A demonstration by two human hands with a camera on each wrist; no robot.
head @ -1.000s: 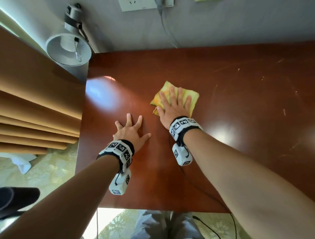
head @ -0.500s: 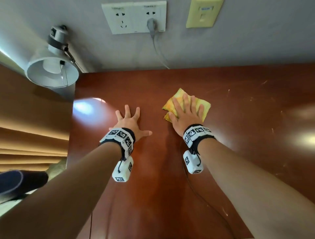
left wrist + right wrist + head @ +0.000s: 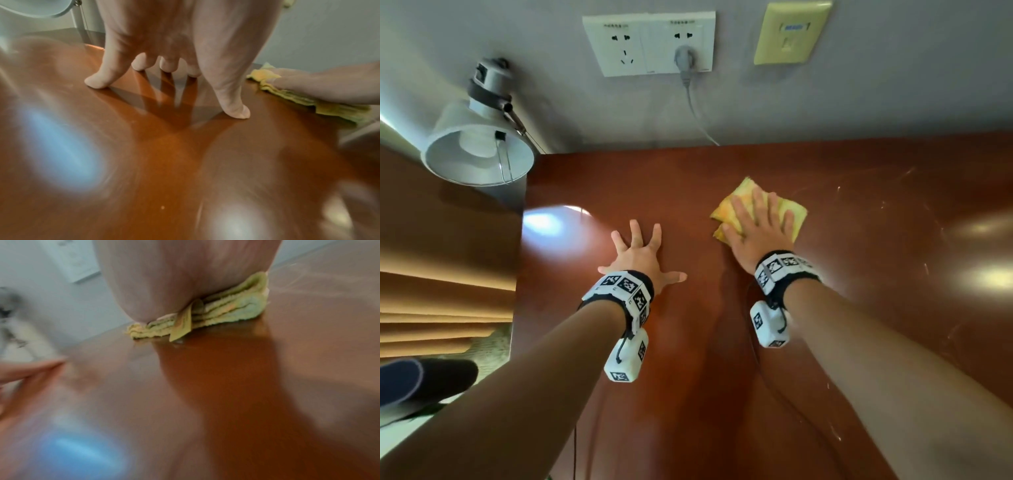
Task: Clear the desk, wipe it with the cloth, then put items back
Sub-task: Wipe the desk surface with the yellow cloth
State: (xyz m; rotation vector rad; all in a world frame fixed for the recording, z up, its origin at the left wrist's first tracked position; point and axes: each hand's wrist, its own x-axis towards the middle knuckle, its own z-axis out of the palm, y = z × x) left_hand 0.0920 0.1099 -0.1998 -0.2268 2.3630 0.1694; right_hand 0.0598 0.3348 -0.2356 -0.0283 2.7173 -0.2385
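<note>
Cloth [image 3: 796, 212]: lying folded in several layers on the desk, right of the left hand, toward the back edge; yellow, with a loose tag at its near edge in the right wrist view.
Right hand [image 3: 756, 229]: lying flat on the cloth, fingers straight and slightly apart, pressing down, gripping nothing.
Left hand [image 3: 637, 255]: resting on bare wood left of the cloth, well apart from it; fingers spread wide and straight, fingertips [image 3: 96, 82] touching the surface, holding nothing.
Desk [image 3: 876, 308]: showing glossy reddish-brown wood, faint scratches right of the cloth, bright reflections on both sides of the cloth.
Lamp [image 3: 479, 147]: hanging over the back left corner, far left of the cloth; white shade.
Socket plate [image 3: 649, 42]: sitting on the wall behind the cloth, one grey plug [image 3: 683, 58] in it, cord dropping behind the desk.
Yellowish wall plate [image 3: 792, 32]: sitting right of the socket plate.
</note>
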